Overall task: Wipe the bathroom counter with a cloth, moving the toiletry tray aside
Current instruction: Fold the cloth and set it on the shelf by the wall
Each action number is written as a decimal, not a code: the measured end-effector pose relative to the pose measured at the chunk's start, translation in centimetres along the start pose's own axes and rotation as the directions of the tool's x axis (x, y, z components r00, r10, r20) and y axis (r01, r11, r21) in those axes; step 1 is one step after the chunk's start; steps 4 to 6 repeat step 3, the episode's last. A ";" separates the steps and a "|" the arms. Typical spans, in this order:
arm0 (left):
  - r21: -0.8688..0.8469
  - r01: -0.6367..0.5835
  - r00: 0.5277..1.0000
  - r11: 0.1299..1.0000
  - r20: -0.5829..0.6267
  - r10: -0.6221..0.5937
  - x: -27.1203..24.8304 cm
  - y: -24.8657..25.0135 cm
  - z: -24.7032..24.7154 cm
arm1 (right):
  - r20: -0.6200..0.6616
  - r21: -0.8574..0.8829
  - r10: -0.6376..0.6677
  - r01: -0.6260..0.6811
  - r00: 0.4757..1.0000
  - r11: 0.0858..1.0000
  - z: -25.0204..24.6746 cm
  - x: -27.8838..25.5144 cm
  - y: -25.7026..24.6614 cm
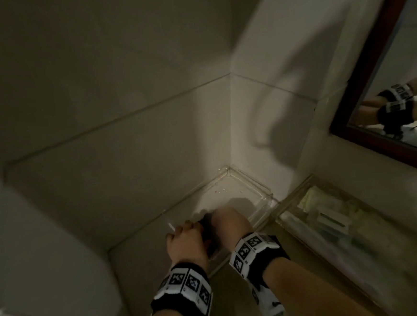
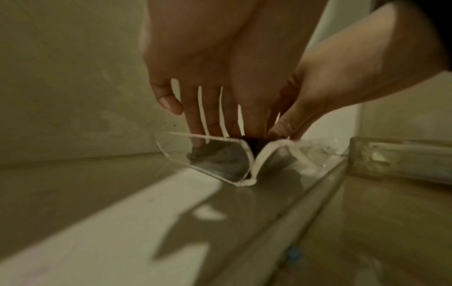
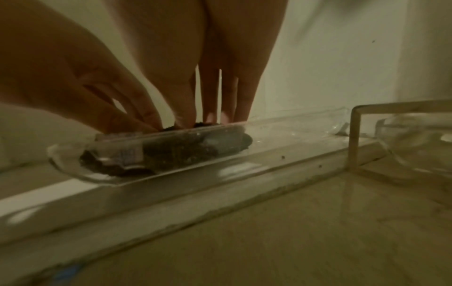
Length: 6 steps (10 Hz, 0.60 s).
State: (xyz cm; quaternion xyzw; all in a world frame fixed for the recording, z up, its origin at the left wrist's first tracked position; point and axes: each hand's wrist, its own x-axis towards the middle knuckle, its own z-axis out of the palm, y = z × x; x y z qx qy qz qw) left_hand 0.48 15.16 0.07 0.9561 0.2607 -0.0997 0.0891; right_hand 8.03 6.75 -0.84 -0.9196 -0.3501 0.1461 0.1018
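Head view puts both hands — left hand (image 1: 183, 237), right hand (image 1: 228, 222) — with fingers pressing a dark cloth (image 3: 186, 149) inside a clear tray (image 1: 245, 192) in the counter (image 1: 297, 255) corner — wiping seems underway, counter largely left

Clear glossy plastic tray (image 1: 239, 187); dark nubby cloth (image 3: 186, 151); smooth glossy counter (image 3: 318, 222).
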 end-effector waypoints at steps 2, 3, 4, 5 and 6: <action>0.197 -0.061 0.974 0.979 0.227 0.015 1.2 2.1 -3.2 | 0.248 -0.074 0.227 -0.215 0.942 0.974 -1.5 -0.4 0.3; 0.091 -0.099 0.976 0.991 0.201 0.079 -0.3 3.9 -5.7 | 0.269 -0.057 0.151 -0.141 0.951 0.988 -3.5 -2.2 2.3; 0.091 -0.099 0.976 0.991 0.201 0.079 -0.3 3.9 -5.7 | 0.269 -0.057 0.151 -0.141 0.951 0.988 -3.5 -2.2 2.3; 0.091 -0.099 0.976 0.991 0.201 0.079 -0.3 3.9 -5.7 | 0.269 -0.057 0.151 -0.141 0.951 0.988 -3.5 -2.2 2.3; 0.091 -0.099 0.976 0.991 0.201 0.079 -0.3 3.9 -5.7 | 0.269 -0.057 0.151 -0.141 0.951 0.988 -3.5 -2.2 2.3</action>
